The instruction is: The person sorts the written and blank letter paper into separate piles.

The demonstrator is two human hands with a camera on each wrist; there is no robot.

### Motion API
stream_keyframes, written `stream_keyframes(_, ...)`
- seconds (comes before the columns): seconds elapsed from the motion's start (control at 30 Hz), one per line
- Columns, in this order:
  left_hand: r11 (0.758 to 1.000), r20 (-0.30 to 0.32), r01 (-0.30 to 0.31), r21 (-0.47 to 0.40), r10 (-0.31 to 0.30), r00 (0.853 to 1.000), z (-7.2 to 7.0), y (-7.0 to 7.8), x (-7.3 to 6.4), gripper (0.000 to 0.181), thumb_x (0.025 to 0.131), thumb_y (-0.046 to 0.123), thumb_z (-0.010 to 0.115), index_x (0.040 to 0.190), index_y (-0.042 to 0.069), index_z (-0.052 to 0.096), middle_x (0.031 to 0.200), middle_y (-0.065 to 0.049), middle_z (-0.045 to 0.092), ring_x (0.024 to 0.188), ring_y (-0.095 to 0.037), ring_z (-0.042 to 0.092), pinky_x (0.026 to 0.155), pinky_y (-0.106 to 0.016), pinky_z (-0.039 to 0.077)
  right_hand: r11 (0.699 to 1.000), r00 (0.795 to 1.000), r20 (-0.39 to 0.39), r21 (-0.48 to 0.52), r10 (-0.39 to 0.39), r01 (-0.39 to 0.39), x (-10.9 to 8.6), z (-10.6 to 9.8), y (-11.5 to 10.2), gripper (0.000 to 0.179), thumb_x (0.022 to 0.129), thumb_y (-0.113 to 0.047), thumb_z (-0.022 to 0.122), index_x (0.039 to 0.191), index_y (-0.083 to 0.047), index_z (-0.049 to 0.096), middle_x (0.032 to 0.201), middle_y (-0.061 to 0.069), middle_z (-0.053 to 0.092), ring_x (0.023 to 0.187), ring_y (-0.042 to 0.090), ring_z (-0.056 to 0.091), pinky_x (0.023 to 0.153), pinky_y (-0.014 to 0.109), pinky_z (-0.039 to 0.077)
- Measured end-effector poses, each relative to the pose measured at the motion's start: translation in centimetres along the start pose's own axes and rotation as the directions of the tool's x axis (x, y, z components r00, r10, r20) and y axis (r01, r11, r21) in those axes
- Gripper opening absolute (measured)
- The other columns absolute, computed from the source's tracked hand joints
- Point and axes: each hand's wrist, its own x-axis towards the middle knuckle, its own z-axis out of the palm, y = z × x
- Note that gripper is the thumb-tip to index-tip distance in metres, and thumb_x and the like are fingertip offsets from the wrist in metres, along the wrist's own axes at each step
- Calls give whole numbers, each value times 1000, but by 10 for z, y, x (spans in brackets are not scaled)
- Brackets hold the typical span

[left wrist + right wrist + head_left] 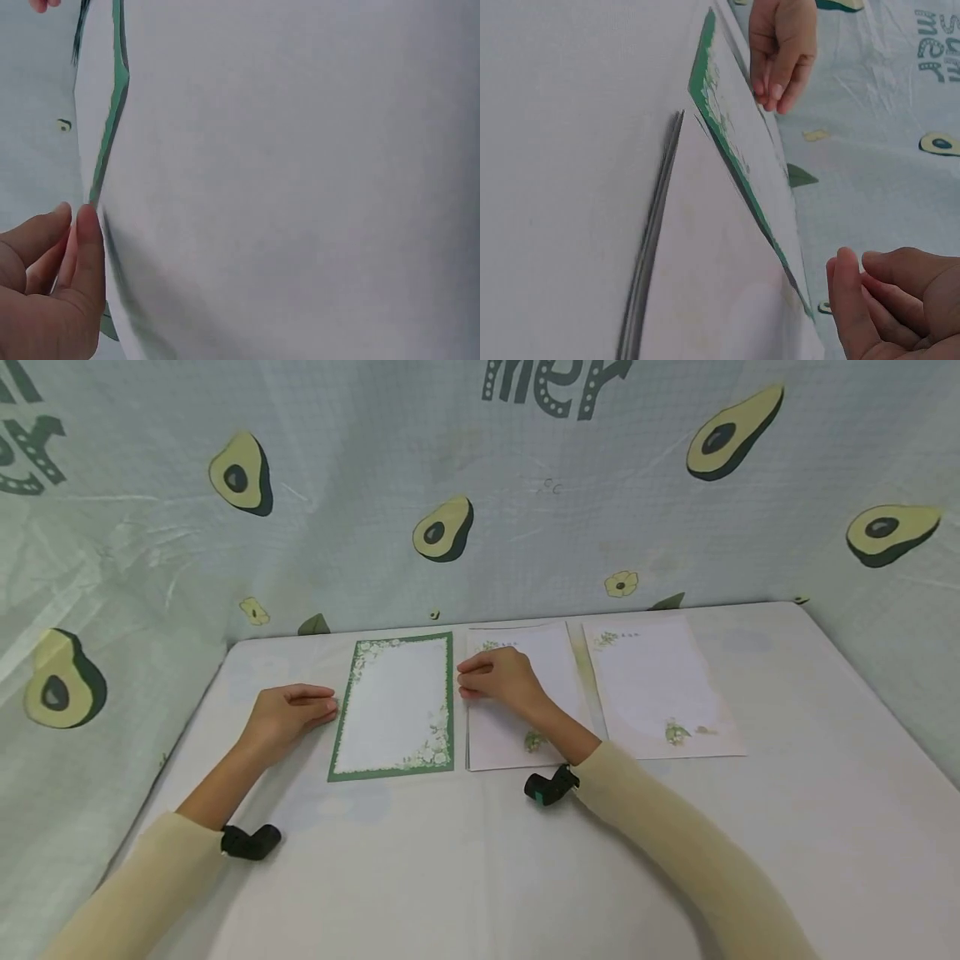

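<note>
White-covered table (pixel 450 868), avocado-print sheeting (pixel 337 452) behind. Green-bordered sheet (pixel 397 706) lies flat between the hands, just beside a pale paper stack (pixel 495 735); floral sheet (pixel 652 685) sits right of that. Left hand (pixel 287 718) at green sheet's left edge, thumb and fingers narrow; can't tell if touching. Right hand (pixel 506 678) over the stack near the green border, small thumb-finger gap, nothing in it.
</note>
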Motion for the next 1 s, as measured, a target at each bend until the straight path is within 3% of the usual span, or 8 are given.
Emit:
stream_keyframes(0.1, 988, -27, -56, 144, 60, 998, -2, 3, -5, 43, 98, 9, 69, 133, -13, 57, 98, 5, 74, 88, 2, 71, 84, -18, 60, 999, 999, 31, -27, -33, 34, -4, -14, -1, 25, 93, -6, 75, 116, 3, 73, 104, 12, 77, 88, 18, 76, 78, 26, 63)
stream_keyframes(0.17, 979, -23, -86, 185, 92, 996, 0, 8, -8, 42, 98, 10, 70, 132, -13, 58, 99, 3, 75, 87, 1, 71, 83, -19, 60, 993, 997, 39, -95, -61, 64, -9, -27, -1, 27, 94, -9, 74, 119, 1, 73, 107, 11, 76, 91, 18, 75, 79, 27, 63)
stream_keyframes(0.27, 974, 4, -127, 187, 129, 992, 7, 17, -12, 42, 99, 9, 68, 132, -14, 56, 102, -1, 74, 88, -1, 72, 85, -22, 61, 976, 995, 39, -196, -87, 93, -18, -47, -1, 30, 96, -15, 74, 122, -2, 73, 110, 9, 76, 94, 18, 75, 82, 31, 62)
stream_keyframes(0.5, 967, 84, -175, 184, 162, 983, 32, 33, -19, 40, 101, 5, 64, 134, -15, 54, 125, -29, 64, 95, -3, 70, 92, -29, 60, 913, 996, 39, -398, -81, 90, -37, -93, 3, 28, 98, -19, 71, 123, -5, 74, 115, 8, 75, 99, 22, 73, 85, 39, 59)
stream_keyframes(0.6, 964, 114, -189, 188, 170, 979, 45, 36, -19, 38, 101, 2, 62, 134, -14, 54, 129, -33, 61, 99, -7, 70, 95, -33, 59, 877, 996, 38, -472, -76, 85, -44, -112, 7, 27, 99, -18, 69, 122, -6, 74, 116, 10, 74, 102, 23, 71, 84, 39, 59)
stream_keyframes(0.73, 960, 150, -203, 192, 175, 973, 64, 44, -15, 35, 101, 1, 61, 133, -13, 56, 130, -31, 61, 109, -24, 70, 96, -36, 58, 856, 998, 40, -512, -57, 69, -52, -135, 12, 27, 100, -14, 67, 124, -3, 71, 118, 14, 73, 104, 27, 71, 84, 39, 61)
stream_keyframes(0.87, 958, 186, -218, 184, 184, 965, 83, 47, -5, 33, 101, 3, 62, 131, -11, 58, 128, -29, 64, 112, -34, 68, 96, -37, 59, 858, 999, 32, -514, -11, 26, -59, -148, 14, 29, 100, -12, 66, 126, 1, 68, 122, 20, 70, 104, 30, 72, 85, 39, 63)
stream_keyframes(1.0, 967, 224, -203, 154, 165, 960, 99, 45, 4, 33, 100, 4, 64, 130, -10, 60, 125, -27, 66, 110, -35, 69, 94, -35, 60, 889, 996, 42, -455, 76, -48, -61, -151, 17, 34, 101, -14, 64, 131, 4, 64, 123, 22, 69, 99, 27, 75, 85, 35, 63)
